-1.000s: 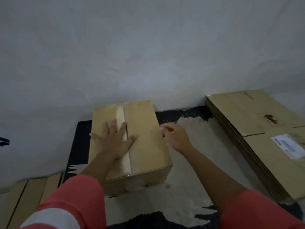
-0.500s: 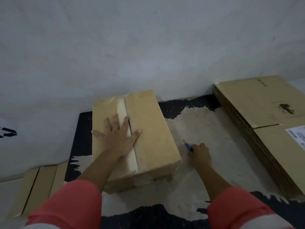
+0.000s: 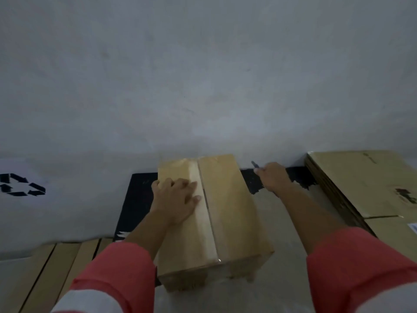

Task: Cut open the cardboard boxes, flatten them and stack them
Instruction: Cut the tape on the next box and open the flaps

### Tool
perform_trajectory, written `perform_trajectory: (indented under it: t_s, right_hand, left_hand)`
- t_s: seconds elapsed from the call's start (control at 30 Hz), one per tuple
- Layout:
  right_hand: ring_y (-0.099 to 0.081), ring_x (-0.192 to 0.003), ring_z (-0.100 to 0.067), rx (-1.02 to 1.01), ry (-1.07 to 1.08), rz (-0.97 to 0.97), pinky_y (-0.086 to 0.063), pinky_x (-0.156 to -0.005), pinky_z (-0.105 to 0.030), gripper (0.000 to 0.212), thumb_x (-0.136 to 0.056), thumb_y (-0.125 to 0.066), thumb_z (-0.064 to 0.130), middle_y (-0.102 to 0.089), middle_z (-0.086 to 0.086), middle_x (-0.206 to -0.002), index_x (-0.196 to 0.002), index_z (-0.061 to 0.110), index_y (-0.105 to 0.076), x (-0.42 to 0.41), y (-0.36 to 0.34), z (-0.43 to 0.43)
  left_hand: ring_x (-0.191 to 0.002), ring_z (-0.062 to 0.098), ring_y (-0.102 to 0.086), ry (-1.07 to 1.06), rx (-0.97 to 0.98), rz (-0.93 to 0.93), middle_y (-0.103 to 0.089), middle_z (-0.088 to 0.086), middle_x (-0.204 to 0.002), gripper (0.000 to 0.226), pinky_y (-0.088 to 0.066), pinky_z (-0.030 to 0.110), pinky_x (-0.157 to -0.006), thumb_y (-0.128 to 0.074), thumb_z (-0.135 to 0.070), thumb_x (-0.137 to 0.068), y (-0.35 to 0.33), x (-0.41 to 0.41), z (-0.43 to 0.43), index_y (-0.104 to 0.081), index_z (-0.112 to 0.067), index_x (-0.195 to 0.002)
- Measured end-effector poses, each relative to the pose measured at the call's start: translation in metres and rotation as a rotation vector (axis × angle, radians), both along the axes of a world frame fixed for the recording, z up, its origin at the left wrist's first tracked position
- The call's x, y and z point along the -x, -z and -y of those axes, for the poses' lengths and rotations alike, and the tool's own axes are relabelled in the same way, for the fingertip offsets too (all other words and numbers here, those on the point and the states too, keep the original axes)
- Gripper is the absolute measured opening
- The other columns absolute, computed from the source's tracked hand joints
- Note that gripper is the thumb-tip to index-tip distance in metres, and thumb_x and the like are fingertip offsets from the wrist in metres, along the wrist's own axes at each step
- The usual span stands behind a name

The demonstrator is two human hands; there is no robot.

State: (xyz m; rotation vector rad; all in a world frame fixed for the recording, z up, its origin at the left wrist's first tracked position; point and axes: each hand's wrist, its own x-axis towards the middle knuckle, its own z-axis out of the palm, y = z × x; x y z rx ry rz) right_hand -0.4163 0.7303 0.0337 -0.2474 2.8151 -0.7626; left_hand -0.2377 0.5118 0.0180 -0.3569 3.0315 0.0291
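Right grip (image 3: pixel 274 178) has moved since half a second ago: from low on the floor (image 3: pixel 286 224) beside the box, up the frame to the box's far right corner. Left grip (image 3: pixel 174 199) has stayed on the box top, its fingers now drawn closer together.

- Cardboard box (image 3: pixel 228 211): centre of frame, sealed, standing on the floor with its far end against the grey wall (image 3: pixel 203 86). A pale tape seam (image 3: pixel 204 231) runs the length of its top.
- Left grip: released, grasping nothing. Palm down on the left half of the box top, thumb reaching onto the tape seam.
- Right grip: clenched round a box cutter (image 3: pixel 255 164). The dark tip points up and left toward the wall. Grip and cutter are just right of the box, not touching it.
- Stack of flattened cardboard (image 3: pixel 361 184): right edge of frame, lying on the floor, well apart from the box.
- More flat cardboard panels (image 3: pixel 56 267): lower left.
- Black recycling symbol (image 3: pixel 21 185) on a white surface, far left.
- Floor: worn pale with black patches.
- Both sleeves are coral red.
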Motion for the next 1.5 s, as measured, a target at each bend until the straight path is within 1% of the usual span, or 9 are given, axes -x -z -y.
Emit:
perform_trajectory:
  t_s: [0.1,0.23,0.3,0.4,0.53,0.77,0.93,1.3,1.5]
  right_hand:
    - [-0.054,-0.057,-0.024,0.071,-0.046,-0.08,-0.043,-0.057,-0.027,0.036,-0.091,-0.059,0.031,-0.05,-0.008,-0.059,-0.063,0.009,-0.052,-0.004,-0.019,0.047]
    - [-0.054,-0.046,-0.02,-0.011,-0.099,-0.106,-0.053,-0.059,-0.03,0.04,-0.088,-0.061,0.033,-0.053,-0.005,-0.05,-0.059,0.006,-0.058,-0.02,-0.024,0.099]
    - [-0.052,-0.048,-0.02,-0.053,-0.128,-0.088,-0.052,-0.059,-0.03,0.039,-0.088,-0.061,0.03,-0.053,-0.005,-0.052,-0.057,0.007,-0.055,-0.027,-0.019,0.118]
    - [-0.048,-0.054,-0.023,-0.094,-0.135,-0.088,-0.042,-0.054,-0.026,0.04,-0.089,-0.059,0.029,-0.046,-0.003,-0.056,-0.057,0.012,-0.042,-0.034,-0.011,0.136]
    - [-0.041,-0.049,-0.017,-0.11,-0.113,-0.11,-0.028,-0.044,-0.023,0.044,-0.091,-0.059,0.031,-0.042,-0.002,-0.056,-0.058,0.014,-0.037,-0.035,-0.004,0.148]
    - [-0.044,-0.053,-0.017,-0.182,-0.115,-0.134,-0.027,-0.043,-0.024,0.043,-0.091,-0.059,0.029,-0.042,-0.001,-0.059,-0.059,0.014,-0.036,-0.035,-0.009,0.161]
    - [-0.052,-0.069,-0.024,-0.236,-0.118,-0.148,-0.039,-0.06,-0.028,0.043,-0.094,-0.057,0.027,-0.041,-0.001,-0.061,-0.06,0.013,-0.036,-0.042,-0.011,0.168]
    - [-0.036,-0.052,-0.014,-0.321,-0.229,-0.108,-0.024,-0.044,-0.025,0.042,-0.091,-0.055,0.028,-0.038,-0.001,-0.061,-0.059,0.013,-0.033,-0.074,0.001,0.133]
    - [-0.034,-0.053,-0.014,-0.311,-0.272,-0.1,-0.022,-0.047,-0.025,0.044,-0.089,-0.057,0.027,-0.034,0.0,-0.061,-0.059,0.016,-0.028,-0.108,-0.002,0.105]
  left_hand:
    - [-0.138,0.026,-0.022,0.05,-0.095,-0.013,-0.021,-0.006,-0.156,0.096,-0.017,0.048,-0.111,0.01,-0.069,-0.066,0.005,-0.003,0.01,-0.02,-0.037,-0.151]
    - [-0.148,0.026,0.015,0.036,-0.161,-0.005,0.011,-0.002,-0.162,0.098,0.01,0.056,-0.114,0.017,-0.078,-0.065,0.021,-0.004,0.01,0.0,-0.039,-0.153]
    - [-0.146,0.028,0.021,0.026,-0.141,0.029,0.019,0.0,-0.16,0.085,0.012,0.059,-0.113,0.012,-0.077,-0.077,0.022,-0.003,0.012,0.007,-0.038,-0.153]
    - [-0.146,0.029,0.023,0.029,-0.137,0.036,0.022,0.0,-0.159,0.064,0.011,0.058,-0.114,-0.01,-0.063,-0.097,0.021,-0.002,0.013,0.008,-0.037,-0.153]
    - [-0.146,0.03,0.022,0.029,-0.148,0.023,0.021,0.0,-0.16,0.064,0.013,0.058,-0.113,-0.012,-0.062,-0.097,0.024,-0.002,0.013,0.007,-0.038,-0.153]
    - [-0.146,0.03,0.02,0.042,-0.167,-0.004,0.017,0.0,-0.161,0.085,0.012,0.058,-0.113,0.015,-0.067,-0.074,0.03,0.0,0.016,0.007,-0.036,-0.153]
    - [-0.146,0.03,0.021,0.034,-0.18,-0.019,0.016,0.0,-0.161,0.064,0.011,0.059,-0.114,-0.015,-0.058,-0.099,0.028,-0.001,0.015,0.003,-0.034,-0.154]
    - [-0.148,0.03,0.016,0.035,-0.166,-0.012,0.011,0.002,-0.162,0.068,0.008,0.06,-0.115,-0.014,-0.066,-0.095,0.029,0.0,0.016,-0.002,-0.035,-0.154]
    - [-0.148,0.032,0.014,0.043,-0.14,-0.006,0.01,0.003,-0.163,0.071,0.004,0.061,-0.115,-0.014,-0.069,-0.093,0.028,0.0,0.017,-0.003,-0.034,-0.155]
